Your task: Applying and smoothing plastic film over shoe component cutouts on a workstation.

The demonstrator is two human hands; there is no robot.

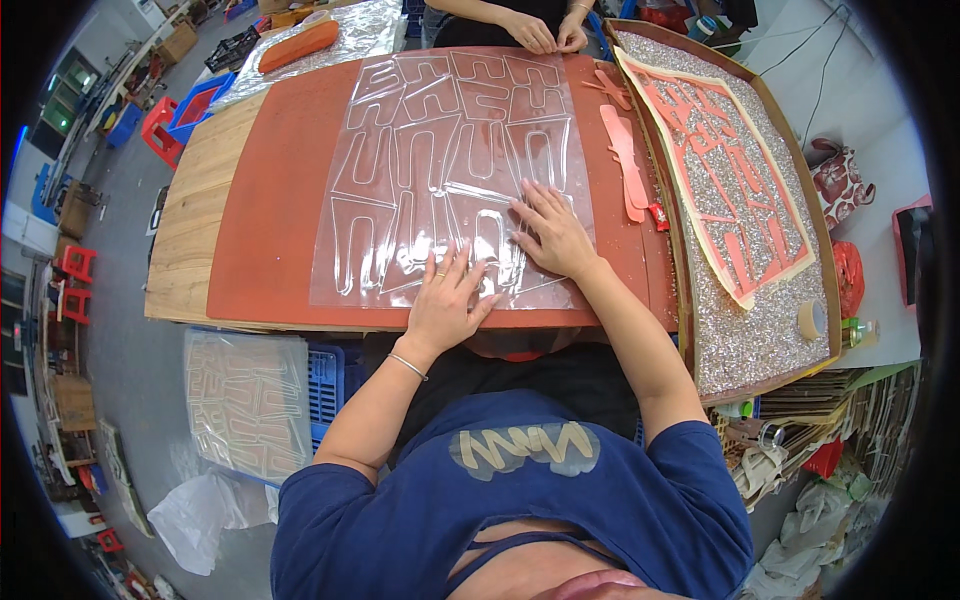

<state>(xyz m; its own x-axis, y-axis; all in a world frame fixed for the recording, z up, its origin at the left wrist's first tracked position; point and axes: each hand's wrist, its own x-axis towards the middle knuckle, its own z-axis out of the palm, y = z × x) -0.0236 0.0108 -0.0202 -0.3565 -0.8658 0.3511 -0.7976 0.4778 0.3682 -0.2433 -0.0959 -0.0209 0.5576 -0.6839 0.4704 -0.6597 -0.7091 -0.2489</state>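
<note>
A clear plastic sheet [450, 185] with raised or cut outlines of narrow shapes lies flat on the reddish-brown table surface [270, 200]. My left hand [449, 300] rests on its near edge, fingers spread, a ring on one finger. Farther right and a bit higher, my right hand [553, 230] lies on the sheet with its fingers stretched out. Neither hand grips anything. Several pink-orange cut strips [622, 155] lie to the right of the sheet, with a small red wrapper [659, 216] near them.
Across the table another person's hands [545, 35] meet at the far edge. On the right, a glitter-covered tray [740, 345] holds a pink sheet with cut-outs [735, 190] and a tape roll [812, 320]. Stacked clear patterned sheets [248, 400] lie below the table's left side. A wooden board [195, 215] borders the left.
</note>
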